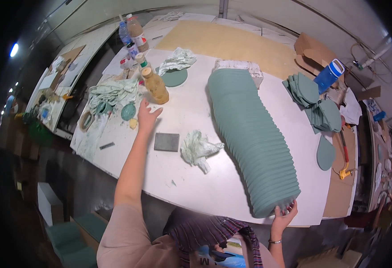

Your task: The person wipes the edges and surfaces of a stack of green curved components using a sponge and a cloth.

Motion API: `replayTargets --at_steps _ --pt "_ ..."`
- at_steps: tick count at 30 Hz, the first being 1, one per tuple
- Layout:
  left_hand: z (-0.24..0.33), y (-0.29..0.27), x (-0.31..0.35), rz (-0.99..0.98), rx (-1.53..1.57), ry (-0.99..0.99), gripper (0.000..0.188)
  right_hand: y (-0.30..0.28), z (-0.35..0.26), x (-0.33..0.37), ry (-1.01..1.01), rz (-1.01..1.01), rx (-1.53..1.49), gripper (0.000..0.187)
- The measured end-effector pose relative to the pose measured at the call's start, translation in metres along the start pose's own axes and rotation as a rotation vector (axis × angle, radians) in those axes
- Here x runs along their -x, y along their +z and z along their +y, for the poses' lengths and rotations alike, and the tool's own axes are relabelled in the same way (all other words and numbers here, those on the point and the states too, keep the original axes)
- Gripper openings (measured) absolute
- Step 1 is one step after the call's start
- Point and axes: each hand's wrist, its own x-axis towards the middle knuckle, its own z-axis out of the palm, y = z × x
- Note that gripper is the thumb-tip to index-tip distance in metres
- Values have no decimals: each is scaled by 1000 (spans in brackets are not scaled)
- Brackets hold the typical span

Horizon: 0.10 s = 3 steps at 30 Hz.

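My left hand (147,117) reaches out over the white table (191,178), fingers spread, holding nothing; it is nearest a small yellow sponge (133,123) and a round green container (128,111). My right hand (284,216) presses against the near end of a long leaning row of green discs (249,129) standing on edge. The far end of that row rests against a white block (245,67). A grey square pad (166,142) and a crumpled stained cloth (198,149) lie between my hands.
An amber bottle (156,87) and more bottles (135,33) stand at the far left, by stained rags (113,91) and a tape roll (86,120). Loose green drop-shaped pieces (316,102) and a blue jug (329,75) lie right. A brown board (231,42) lies behind.
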Motion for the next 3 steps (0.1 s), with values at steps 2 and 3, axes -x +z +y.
replayTargets --at_steps 2,3 --pt "3 22 -37 -6 106 42 88 16 6 8 19 75 -166 78" --pt "4 31 -49 -60 186 78 89 22 3 12 37 120 -207 75"
